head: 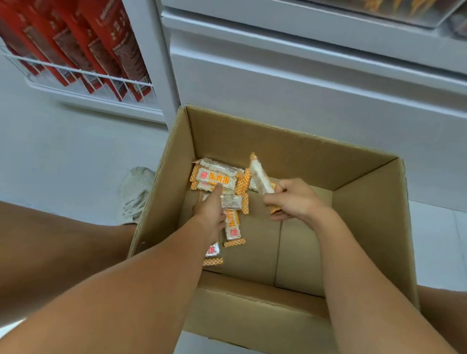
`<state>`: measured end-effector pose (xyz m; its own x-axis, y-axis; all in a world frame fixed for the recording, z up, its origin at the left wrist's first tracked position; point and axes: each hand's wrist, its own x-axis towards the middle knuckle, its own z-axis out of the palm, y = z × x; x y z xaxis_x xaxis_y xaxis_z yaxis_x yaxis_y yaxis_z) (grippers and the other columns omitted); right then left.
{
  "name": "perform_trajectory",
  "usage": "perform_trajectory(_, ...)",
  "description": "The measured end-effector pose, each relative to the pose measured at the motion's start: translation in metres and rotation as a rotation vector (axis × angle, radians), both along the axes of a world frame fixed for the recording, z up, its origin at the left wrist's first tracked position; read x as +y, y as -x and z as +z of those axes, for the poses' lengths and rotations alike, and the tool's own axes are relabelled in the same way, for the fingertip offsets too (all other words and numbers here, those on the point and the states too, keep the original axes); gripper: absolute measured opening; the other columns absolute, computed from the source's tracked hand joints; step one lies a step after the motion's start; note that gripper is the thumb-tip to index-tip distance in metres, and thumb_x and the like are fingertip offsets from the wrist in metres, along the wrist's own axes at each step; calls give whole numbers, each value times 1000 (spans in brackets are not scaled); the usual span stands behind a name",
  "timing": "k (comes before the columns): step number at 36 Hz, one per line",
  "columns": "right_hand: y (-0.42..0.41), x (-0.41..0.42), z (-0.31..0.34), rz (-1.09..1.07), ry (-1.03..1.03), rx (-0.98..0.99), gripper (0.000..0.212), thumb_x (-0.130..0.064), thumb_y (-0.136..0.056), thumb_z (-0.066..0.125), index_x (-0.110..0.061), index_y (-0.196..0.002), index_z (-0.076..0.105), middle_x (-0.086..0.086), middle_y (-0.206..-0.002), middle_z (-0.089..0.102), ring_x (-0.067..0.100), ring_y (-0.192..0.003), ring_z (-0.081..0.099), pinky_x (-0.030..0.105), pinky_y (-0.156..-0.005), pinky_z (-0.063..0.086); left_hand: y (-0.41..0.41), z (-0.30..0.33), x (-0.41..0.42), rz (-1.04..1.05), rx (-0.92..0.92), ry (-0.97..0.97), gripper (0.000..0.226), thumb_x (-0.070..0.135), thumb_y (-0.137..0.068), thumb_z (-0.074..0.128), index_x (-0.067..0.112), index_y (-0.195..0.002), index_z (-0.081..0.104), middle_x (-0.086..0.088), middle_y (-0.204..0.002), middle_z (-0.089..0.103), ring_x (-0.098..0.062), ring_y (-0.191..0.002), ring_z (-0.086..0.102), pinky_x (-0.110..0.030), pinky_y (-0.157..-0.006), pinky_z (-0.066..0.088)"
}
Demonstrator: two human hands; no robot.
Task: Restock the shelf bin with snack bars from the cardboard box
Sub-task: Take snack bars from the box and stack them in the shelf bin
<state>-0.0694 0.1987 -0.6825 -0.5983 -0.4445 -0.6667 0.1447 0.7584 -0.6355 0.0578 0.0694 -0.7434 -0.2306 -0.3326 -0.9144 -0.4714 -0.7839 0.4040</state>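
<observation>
White tiled floor, white shelving unit across the top of the frame; wire rack (94,82) of red packets (78,33) upper left. Open cardboard box (369,215) sits centre frame on the floor, a shoe (136,191) just left of it.

Snack bars (217,177) lie in a loose pile at the box's far-left corner, few left. Right hand (294,201) grips one bar (259,176), fingers curled round its lower end, bar tilted up and clear of the pile. Left hand (210,211) is down in the box, index finger stretched onto the pile, other fingers seemingly curled over bars (232,224) under the palm; can't confirm a firm grip.

Shelf bin: likely the clear bin (402,11) at the top edge, only partly in view.

Step looks like gathering a handful. Suggest: stack bars parallel, pinch across the middles not the crimped ends, which would slip. Fill both hands before lifting to cut trips. Wrappers are slick, so squeeze lightly to avoid crushing the bars.
</observation>
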Motion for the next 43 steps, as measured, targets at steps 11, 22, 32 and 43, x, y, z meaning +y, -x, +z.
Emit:
perform_trajectory(11,-40,-14,-43,233,54,181,42,-10,-60,94,-22,-83,61,-5,-90,60,13,-83,58,20,-68,46,-3,9,-6,90,-44,316,18,0,-87,62,7,-103,66,-12,-76,70,-19,-54,62,-31,-62,52)
perform_trajectory(22,-49,-39,-73,313,-112,492,80,-19,-85,75,-39,-146,27,8,-119,57,29,-103,61,36,-82,47,-7,8,-12,78,-22,-5,67,72,-93,38,12,-101,65,-11,-72,56,-24,-59,54,-32,-61,48)
perform_trajectory(32,-57,-36,-80,455,-35,491,60,-20,-88,73,-29,-136,38,7,-121,56,28,-107,59,33,-82,44,-9,8,-9,86,-51,-39,105,90,-81,15,4,-113,66,-15,-65,56,-26,-49,55,-29,-50,47)
perform_trajectory(43,-62,-47,-80,525,-149,588,59,-13,-92,59,-36,-143,40,6,-129,38,30,-119,44,38,-90,49,-22,32,-17,-88,6,-124,110,91,-78,1,2,-82,65,-16,-68,59,-27,-59,56,-34,-64,47)
